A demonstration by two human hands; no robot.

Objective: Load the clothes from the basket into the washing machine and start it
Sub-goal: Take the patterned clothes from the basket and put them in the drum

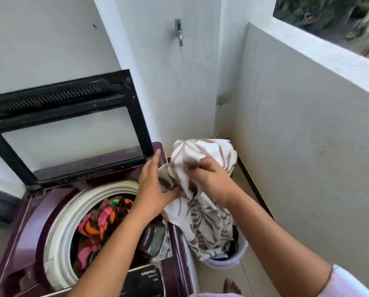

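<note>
A purple top-loading washing machine stands at lower left with its black lid raised. Inside its drum lies a pink, orange and black garment. To the machine's right, a white laundry basket sits on the floor with dark clothes in it. Above the basket hangs a white cloth with brown leaf print. My right hand grips a bunched part of it. My left hand holds its left edge, fingers mostly straight with the thumb underneath.
White walls close in behind and to the right, with a low parapet at upper right. A metal tap juts from the back wall and a socket sits lower. My bare foot stands beside the basket.
</note>
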